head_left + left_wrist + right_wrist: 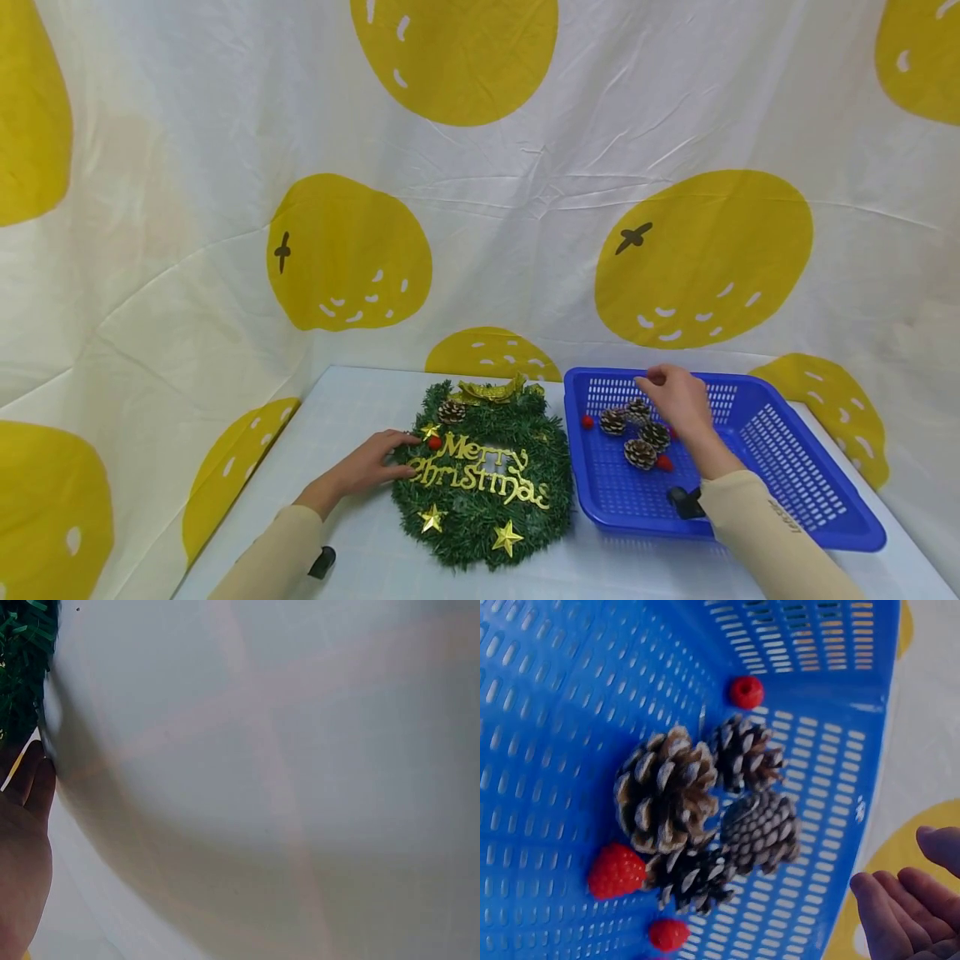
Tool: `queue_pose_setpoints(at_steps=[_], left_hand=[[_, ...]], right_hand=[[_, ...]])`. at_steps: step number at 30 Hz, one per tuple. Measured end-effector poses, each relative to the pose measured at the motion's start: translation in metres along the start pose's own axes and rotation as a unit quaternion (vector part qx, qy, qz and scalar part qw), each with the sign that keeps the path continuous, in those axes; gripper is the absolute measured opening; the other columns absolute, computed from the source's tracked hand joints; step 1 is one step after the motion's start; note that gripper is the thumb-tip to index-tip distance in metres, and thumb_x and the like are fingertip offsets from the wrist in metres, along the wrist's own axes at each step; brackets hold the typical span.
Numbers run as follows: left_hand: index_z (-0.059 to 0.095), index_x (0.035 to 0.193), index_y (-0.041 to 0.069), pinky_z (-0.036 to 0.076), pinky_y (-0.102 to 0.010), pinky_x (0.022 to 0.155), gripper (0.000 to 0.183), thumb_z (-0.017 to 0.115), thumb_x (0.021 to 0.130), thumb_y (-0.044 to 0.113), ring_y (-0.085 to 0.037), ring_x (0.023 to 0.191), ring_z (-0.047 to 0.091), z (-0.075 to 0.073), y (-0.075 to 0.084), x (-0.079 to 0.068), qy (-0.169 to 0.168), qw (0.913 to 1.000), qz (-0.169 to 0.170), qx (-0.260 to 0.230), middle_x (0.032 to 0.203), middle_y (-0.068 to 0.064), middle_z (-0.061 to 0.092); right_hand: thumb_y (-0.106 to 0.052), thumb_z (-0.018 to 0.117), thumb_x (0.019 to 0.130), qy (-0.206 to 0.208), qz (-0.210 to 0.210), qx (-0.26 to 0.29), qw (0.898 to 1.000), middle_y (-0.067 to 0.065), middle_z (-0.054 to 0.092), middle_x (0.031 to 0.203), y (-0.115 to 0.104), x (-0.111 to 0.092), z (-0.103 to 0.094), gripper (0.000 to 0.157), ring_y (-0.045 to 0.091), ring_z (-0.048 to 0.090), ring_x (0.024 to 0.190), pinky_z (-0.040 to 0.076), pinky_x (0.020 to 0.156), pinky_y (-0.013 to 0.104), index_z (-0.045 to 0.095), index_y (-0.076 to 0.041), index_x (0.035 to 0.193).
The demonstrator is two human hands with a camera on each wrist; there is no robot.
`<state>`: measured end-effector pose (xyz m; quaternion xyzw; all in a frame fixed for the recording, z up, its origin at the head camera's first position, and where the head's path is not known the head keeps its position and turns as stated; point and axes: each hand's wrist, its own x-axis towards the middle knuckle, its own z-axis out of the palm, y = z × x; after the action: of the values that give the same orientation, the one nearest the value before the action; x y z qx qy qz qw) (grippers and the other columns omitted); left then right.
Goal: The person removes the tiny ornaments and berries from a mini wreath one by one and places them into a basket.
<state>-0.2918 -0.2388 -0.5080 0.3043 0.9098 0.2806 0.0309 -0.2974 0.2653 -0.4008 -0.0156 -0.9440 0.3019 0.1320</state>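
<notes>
A green Christmas wreath (557,471) lies on the table with gold "Merry Christmas" lettering (480,473), gold stars (507,538), a gold ribbon (491,390), a pine cone (452,411) and a red berry (434,443). My left hand (363,463) rests at its left edge, fingers and thumb apart, fingertips touching the greenery. Above the far side of a blue basket (783,500) is my right hand (681,402). In the right wrist view its thumb and fingers (885,919) stand apart with nothing between them. Several pine cones (667,791) and red berries (617,871) sit inside the basket.
The basket stands to the right of the wreath on a pale table (322,442). Behind and beside the table hangs a white cloth (517,250) printed with yellow fruit. Dark wrist-camera pieces (684,502) show at both sleeves.
</notes>
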Motion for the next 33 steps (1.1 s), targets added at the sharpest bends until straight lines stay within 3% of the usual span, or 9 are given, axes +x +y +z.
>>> queue_pose_setpoints(at_steps=[16, 26, 33], left_hand=[[0.056, 0.134, 0.007, 0.039, -0.059, 0.098, 0.052, 0.067, 0.093, 0.037, -0.039, 0.122, 0.049, 0.0, 0.001, -0.002, 0.003, 1.0, 0.006, 0.0, 0.131, -0.016, 0.055], [0.055, 0.135, 0.009, 0.037, -0.058, 0.101, 0.054, 0.066, 0.093, 0.041, -0.038, 0.125, 0.047, 0.002, -0.001, 0.0, -0.005, 0.9999, -0.007, -0.007, 0.133, -0.014, 0.054], [0.056, 0.135, 0.007, 0.038, -0.058, 0.101, 0.053, 0.068, 0.092, 0.036, -0.039, 0.124, 0.048, -0.001, 0.002, 0.0, 0.004, 1.0, -0.002, -0.004, 0.131, -0.016, 0.055]], right_hand=[[-0.029, 0.062, 0.097, -0.043, -0.053, 0.038, 0.997, 0.026, 0.06, 0.126, -0.044, 0.005, -0.001, 0.049, 0.042, 0.057, 0.113, 0.047, 0.092, 0.055, 0.056, 0.005, 0.132], [-0.033, 0.065, 0.095, -0.075, -0.087, 0.085, 0.99, 0.021, 0.059, 0.131, -0.095, -0.003, 0.013, 0.054, 0.037, 0.057, 0.117, 0.046, 0.096, 0.053, 0.054, 0.0, 0.136], [-0.032, 0.067, 0.094, -0.094, -0.118, 0.127, 0.98, 0.017, 0.061, 0.13, -0.135, -0.016, 0.034, 0.051, 0.034, 0.059, 0.117, 0.049, 0.093, 0.05, 0.057, -0.003, 0.135]])
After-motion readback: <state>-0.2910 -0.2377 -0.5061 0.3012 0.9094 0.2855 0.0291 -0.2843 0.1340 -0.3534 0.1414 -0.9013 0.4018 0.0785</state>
